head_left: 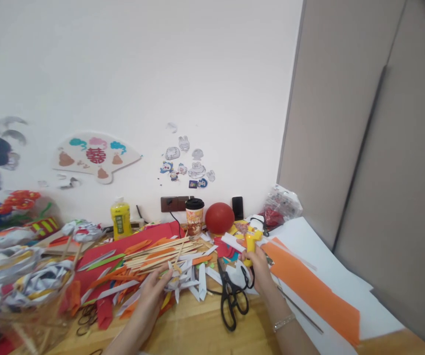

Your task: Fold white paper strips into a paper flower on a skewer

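Observation:
My left hand (154, 291) is closed at its fingertips on a white folded-paper piece (177, 282) with pointed ends. A thin wooden stick rises beside that piece, and whether it is joined to it I cannot make out. My right hand (260, 266) is wrapped around the handle of a yellow hot glue gun (251, 238), held over the right part of the table. Just left of and below that hand lie black-handled scissors (230, 298). Loose wooden sticks (157, 255) and folded paper strips (122, 286) are heaped beyond my left hand.
Along the wall stand a yellow drink bottle (121, 219), a paper cup (194, 219), a red balloon (220, 218) and a phone (237, 208). Orange paper (312, 291) lies on white sheets (353, 291) at right. Paper flowers (9, 264) crowd the left side.

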Demonstrator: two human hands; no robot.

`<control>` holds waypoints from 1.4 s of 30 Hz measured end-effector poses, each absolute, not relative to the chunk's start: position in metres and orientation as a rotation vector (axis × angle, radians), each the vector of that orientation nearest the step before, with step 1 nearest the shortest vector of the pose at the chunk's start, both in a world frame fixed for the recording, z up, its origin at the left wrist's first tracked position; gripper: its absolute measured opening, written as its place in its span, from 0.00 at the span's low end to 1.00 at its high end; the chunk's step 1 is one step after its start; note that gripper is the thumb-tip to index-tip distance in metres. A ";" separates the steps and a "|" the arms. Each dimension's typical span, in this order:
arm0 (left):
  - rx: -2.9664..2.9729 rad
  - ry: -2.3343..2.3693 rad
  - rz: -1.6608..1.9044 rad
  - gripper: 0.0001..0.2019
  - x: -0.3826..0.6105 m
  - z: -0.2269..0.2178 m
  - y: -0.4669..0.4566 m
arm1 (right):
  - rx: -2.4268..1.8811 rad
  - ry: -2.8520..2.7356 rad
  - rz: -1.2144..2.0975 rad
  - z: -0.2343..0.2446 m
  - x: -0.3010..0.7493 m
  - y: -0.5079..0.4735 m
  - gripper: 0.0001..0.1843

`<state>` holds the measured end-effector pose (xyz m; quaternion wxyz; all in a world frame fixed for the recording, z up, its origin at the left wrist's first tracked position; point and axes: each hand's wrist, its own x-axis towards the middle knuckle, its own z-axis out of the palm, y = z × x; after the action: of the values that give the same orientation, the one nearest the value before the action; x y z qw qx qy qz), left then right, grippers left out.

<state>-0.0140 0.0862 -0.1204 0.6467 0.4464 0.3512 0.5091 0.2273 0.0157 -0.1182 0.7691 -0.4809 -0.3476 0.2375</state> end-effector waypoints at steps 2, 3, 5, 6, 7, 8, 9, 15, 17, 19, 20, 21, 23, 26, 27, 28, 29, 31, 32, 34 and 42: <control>1.028 0.787 1.147 0.19 -0.012 -0.120 0.083 | -1.015 -0.773 0.573 -0.117 0.224 0.012 0.04; 1.036 0.782 1.144 0.18 -0.012 -0.120 0.082 | -1.024 -0.794 0.594 -0.117 0.223 0.012 0.04; 1.060 0.763 1.148 0.18 -0.011 -0.121 0.080 | -1.046 -0.829 0.625 -0.117 0.220 0.011 0.07; 1.072 0.755 1.147 0.19 -0.011 -0.122 0.079 | -1.065 -0.851 0.641 -0.117 0.218 0.012 0.08; 1.081 0.752 1.149 0.19 -0.011 -0.123 0.079 | -1.089 -0.876 0.661 -0.117 0.217 0.013 0.09; 1.091 0.747 1.144 0.19 -0.010 -0.124 0.079 | -1.114 -0.901 0.685 -0.117 0.214 0.014 0.10; 1.102 0.742 1.130 0.20 -0.010 -0.125 0.079 | -1.141 -0.925 0.711 -0.118 0.210 0.015 0.10; 1.141 0.717 1.101 0.23 -0.008 -0.132 0.083 | -1.367 -1.042 0.718 -0.127 0.178 0.016 0.12; 1.129 0.701 1.113 0.22 -0.009 -0.130 0.083 | -1.430 -1.085 0.624 -0.133 0.169 0.014 0.18; 1.103 0.647 1.139 0.20 -0.011 -0.126 0.081 | -1.425 -1.161 0.558 -0.138 0.164 0.012 0.23; 1.088 0.614 1.152 0.20 -0.012 -0.123 0.079 | -1.416 -1.198 0.528 -0.140 0.163 0.010 0.24; 1.071 0.588 1.170 0.20 -0.013 -0.120 0.078 | -1.412 -1.233 0.496 -0.142 0.162 0.009 0.25; 1.047 0.564 1.193 0.21 -0.015 -0.116 0.074 | -1.427 -1.277 0.438 -0.145 0.161 0.007 0.26; 1.027 0.576 1.182 0.26 -0.017 -0.115 0.072 | -1.441 -1.262 0.407 -0.146 0.160 0.006 0.27; 1.029 0.574 1.173 0.26 -0.017 -0.116 0.072 | -1.435 -1.248 0.412 -0.147 0.160 0.007 0.27; 1.034 0.568 1.168 0.27 -0.017 -0.118 0.073 | -1.426 -1.235 0.418 -0.147 0.160 0.007 0.27; 1.042 0.560 1.166 0.27 -0.017 -0.120 0.075 | -1.418 -1.228 0.424 -0.147 0.160 0.007 0.27; 1.064 0.540 1.164 0.26 -0.016 -0.125 0.078 | -1.417 -1.218 0.434 -0.147 0.159 0.007 0.27; 1.073 0.533 1.170 0.26 -0.016 -0.126 0.079 | -1.422 -1.214 0.438 -0.147 0.159 0.007 0.27; 1.081 0.526 1.189 0.27 -0.015 -0.129 0.081 | -1.423 -1.208 0.448 -0.146 0.158 0.007 0.26; 1.096 0.556 1.189 0.29 -0.015 -0.130 0.083 | -1.429 -1.160 0.470 -0.151 0.161 0.007 0.24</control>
<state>-0.0149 0.0832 -0.1300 0.6563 0.4834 0.2452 0.5249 0.1610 0.0069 -0.1514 0.5819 -0.6117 -0.4967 0.2013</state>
